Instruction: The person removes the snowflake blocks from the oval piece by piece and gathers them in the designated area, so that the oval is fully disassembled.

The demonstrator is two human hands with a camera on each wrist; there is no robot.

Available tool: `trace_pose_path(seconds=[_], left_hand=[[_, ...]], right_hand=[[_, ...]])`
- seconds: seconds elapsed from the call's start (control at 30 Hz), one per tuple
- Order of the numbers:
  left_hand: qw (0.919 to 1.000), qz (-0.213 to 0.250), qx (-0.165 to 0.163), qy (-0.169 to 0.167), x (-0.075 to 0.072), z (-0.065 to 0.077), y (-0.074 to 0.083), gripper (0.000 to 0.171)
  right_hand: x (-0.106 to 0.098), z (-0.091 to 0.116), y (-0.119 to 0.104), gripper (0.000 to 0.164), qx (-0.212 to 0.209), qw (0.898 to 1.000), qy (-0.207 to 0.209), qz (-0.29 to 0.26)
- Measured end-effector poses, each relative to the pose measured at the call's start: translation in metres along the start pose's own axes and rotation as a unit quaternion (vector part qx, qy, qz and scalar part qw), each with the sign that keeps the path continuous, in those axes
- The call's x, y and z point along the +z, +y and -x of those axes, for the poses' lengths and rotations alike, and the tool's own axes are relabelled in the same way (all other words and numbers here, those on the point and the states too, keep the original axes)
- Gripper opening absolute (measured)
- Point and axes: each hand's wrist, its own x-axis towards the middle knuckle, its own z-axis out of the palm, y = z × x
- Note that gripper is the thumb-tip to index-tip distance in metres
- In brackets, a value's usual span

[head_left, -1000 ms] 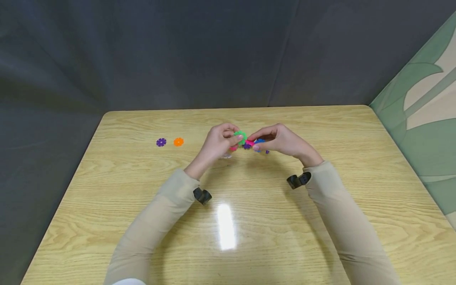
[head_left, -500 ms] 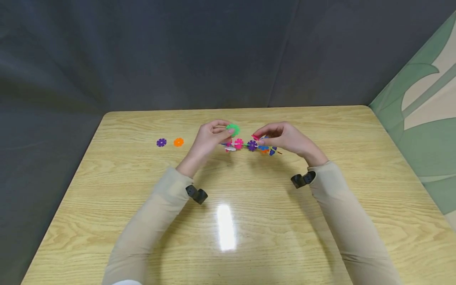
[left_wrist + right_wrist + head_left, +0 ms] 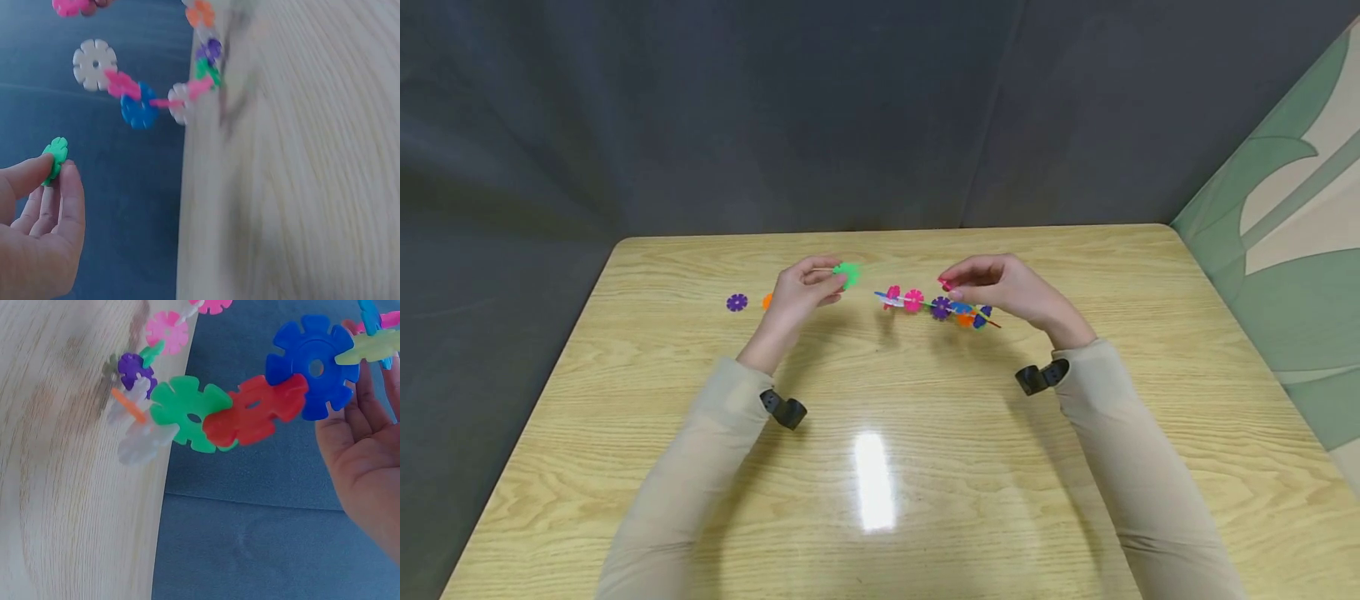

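My left hand (image 3: 801, 292) is at the left of the middle, pinching a green notched plastic disc (image 3: 56, 156) between thumb and fingers. The disc stands apart from the others. My right hand (image 3: 1011, 287) pinches a pink notched disc (image 3: 945, 284), part of a chain of interlocking snowflake discs. Below that hand the chain hangs in a loop with a purple disc (image 3: 941, 307), pink ones and orange. The right wrist view shows a blue disc (image 3: 312, 365), a red disc (image 3: 256, 412) and a green disc slotted together in a row; the fingertips there are partly hidden.
A loose purple disc (image 3: 737, 302) lies on the wooden table (image 3: 955, 467) at the left. Beside it an orange disc (image 3: 767, 302) is partly covered by the left hand. A dark curtain (image 3: 790, 117) stands behind the far edge, and a green patterned panel (image 3: 1292, 250) at the right.
My left hand has moved left with the green disc, away from the right hand, and now partly covers the orange disc. The right hand has shifted slightly right; more of the chain shows.
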Motion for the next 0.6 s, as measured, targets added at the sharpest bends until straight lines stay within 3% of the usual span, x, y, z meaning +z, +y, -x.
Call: trace_pose_path(seconds=[0.6], left_hand=[[0.9966,-0.058,-0.045,0.036,-0.028,-0.013,-0.028,0.04]], right_hand=[[-0.001,0.002,-0.001,0.039,0.031,0.999,0.011,-0.015]])
